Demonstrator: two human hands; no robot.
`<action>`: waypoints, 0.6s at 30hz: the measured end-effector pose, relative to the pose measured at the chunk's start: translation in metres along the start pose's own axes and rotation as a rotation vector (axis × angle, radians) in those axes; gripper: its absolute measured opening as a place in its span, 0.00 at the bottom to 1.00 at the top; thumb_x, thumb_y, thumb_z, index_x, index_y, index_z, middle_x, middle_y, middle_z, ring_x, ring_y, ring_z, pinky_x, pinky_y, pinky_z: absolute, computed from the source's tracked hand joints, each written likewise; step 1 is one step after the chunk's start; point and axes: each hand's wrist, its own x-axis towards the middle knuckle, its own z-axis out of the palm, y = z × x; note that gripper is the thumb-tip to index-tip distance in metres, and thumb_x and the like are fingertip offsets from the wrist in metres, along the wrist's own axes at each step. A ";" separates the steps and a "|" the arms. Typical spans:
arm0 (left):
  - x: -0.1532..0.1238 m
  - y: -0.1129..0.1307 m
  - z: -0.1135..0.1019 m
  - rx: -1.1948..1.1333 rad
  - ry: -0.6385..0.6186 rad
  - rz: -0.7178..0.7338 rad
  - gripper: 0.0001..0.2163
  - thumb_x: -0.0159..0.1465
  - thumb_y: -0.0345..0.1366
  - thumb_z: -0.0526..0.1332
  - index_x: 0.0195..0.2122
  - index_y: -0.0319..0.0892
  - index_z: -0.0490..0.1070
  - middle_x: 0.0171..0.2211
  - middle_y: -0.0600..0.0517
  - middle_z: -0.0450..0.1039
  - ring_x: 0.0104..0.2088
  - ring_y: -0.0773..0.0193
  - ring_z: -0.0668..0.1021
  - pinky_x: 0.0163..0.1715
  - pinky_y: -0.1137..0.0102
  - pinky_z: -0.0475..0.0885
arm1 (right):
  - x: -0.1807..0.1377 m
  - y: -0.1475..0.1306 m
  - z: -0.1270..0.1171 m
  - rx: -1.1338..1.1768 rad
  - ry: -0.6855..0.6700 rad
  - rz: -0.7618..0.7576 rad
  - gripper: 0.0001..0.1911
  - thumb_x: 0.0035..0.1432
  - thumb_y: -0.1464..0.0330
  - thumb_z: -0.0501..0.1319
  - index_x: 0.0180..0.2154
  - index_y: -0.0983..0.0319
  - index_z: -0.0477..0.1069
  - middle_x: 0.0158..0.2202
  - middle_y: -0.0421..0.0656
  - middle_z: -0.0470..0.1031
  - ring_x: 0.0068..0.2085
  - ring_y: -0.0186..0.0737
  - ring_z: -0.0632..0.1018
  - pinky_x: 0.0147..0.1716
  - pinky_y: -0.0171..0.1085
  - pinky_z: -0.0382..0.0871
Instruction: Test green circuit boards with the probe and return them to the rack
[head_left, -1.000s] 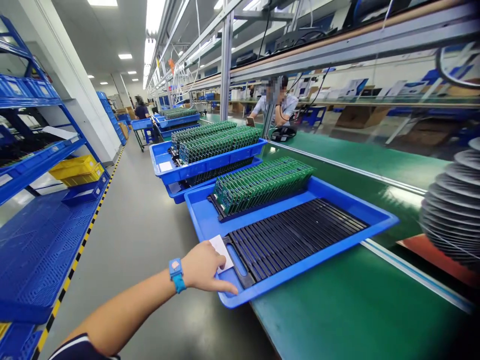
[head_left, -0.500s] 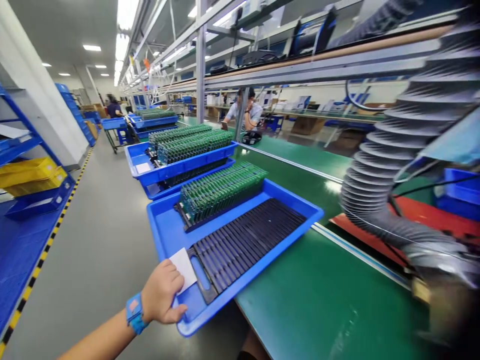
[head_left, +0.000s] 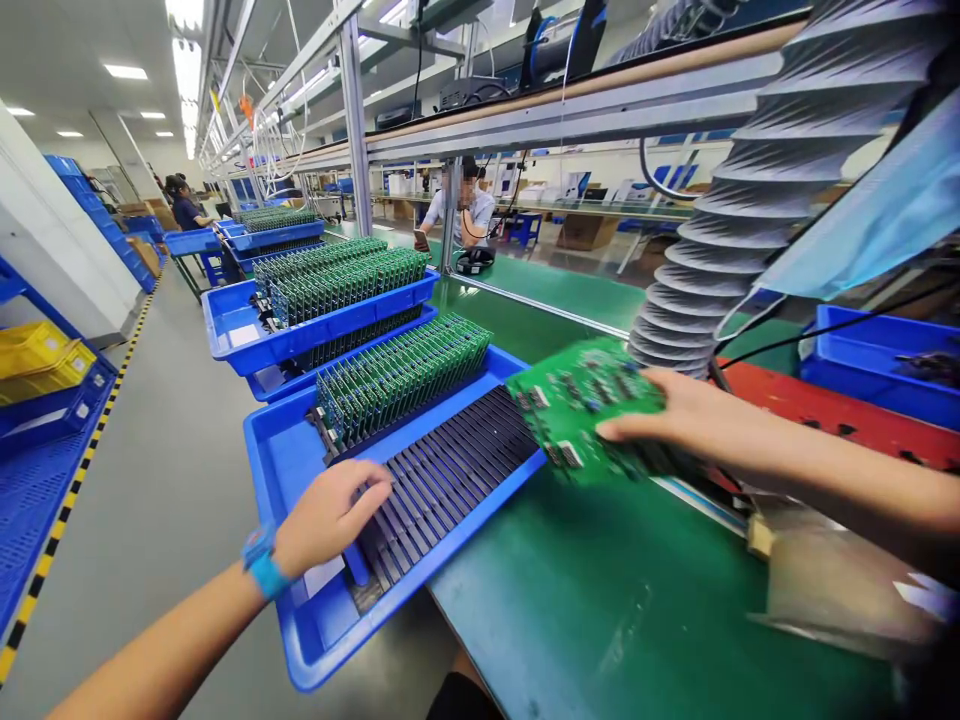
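My right hand point(head_left: 660, 410) grips a green circuit board point(head_left: 589, 400) by its right side, thumb on the near face; the board is tilted and slightly blurred. It hangs over the right end of a black slotted rack point(head_left: 450, 480) lying in a blue tray point(head_left: 300, 660). Over the rack's left end is my left hand point(head_left: 330, 515), wearing a blue wristband, with thumb and fingers apart and nothing held. Behind the slotted rack, a row of upright green circuit boards point(head_left: 405, 375) fills a second rack in the same tray. A white paper point(head_left: 324, 578) lies partly under my left hand.
More blue trays point(head_left: 300, 345) of upright boards stand along the green bench point(head_left: 570, 600). A ribbed grey duct point(head_left: 697, 240) comes down at right, near a red mat point(head_left: 825, 410) and a blue bin point(head_left: 885, 350). A person point(head_left: 469, 205) sits across the bench.
My right hand has come into view from the right, holding a circuit board. My left hand has moved from the tray's rim and paper to above the rack. The view has shifted right.
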 end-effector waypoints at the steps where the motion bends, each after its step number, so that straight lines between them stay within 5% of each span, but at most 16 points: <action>1: 0.028 0.008 0.010 -0.019 -0.014 0.000 0.16 0.69 0.48 0.51 0.37 0.43 0.72 0.38 0.50 0.75 0.40 0.57 0.75 0.44 0.63 0.67 | 0.014 -0.008 0.002 -0.041 -0.073 0.039 0.20 0.49 0.64 0.69 0.44 0.63 0.72 0.37 0.49 0.78 0.36 0.47 0.79 0.32 0.40 0.74; 4: 0.116 0.018 0.053 -0.088 -0.015 -0.043 0.12 0.69 0.42 0.55 0.36 0.40 0.73 0.36 0.51 0.74 0.40 0.59 0.76 0.46 0.61 0.69 | 0.060 -0.031 0.022 -0.135 -0.136 0.066 0.31 0.44 0.69 0.70 0.51 0.68 0.66 0.49 0.55 0.74 0.48 0.53 0.77 0.41 0.40 0.72; 9: 0.227 0.007 0.118 -0.256 0.144 -0.202 0.13 0.69 0.41 0.59 0.50 0.39 0.69 0.50 0.46 0.70 0.46 0.56 0.75 0.47 0.57 0.72 | 0.099 -0.040 0.064 -0.181 -0.257 0.115 0.35 0.43 0.71 0.70 0.53 0.71 0.63 0.49 0.59 0.73 0.50 0.59 0.75 0.44 0.46 0.70; 14: 0.275 -0.005 0.149 -0.437 0.255 -0.302 0.15 0.68 0.40 0.59 0.53 0.40 0.66 0.52 0.45 0.68 0.47 0.56 0.75 0.46 0.57 0.73 | 0.107 -0.023 0.067 -0.021 -0.445 0.097 0.41 0.44 0.60 0.72 0.56 0.68 0.61 0.53 0.58 0.70 0.51 0.54 0.75 0.42 0.43 0.74; 18: 0.286 -0.012 0.158 -0.528 0.248 -0.344 0.13 0.68 0.40 0.59 0.51 0.39 0.68 0.50 0.46 0.70 0.45 0.57 0.76 0.44 0.58 0.74 | 0.109 -0.001 0.050 0.196 -0.634 0.098 0.28 0.58 0.52 0.60 0.53 0.64 0.65 0.51 0.52 0.73 0.43 0.43 0.78 0.35 0.38 0.76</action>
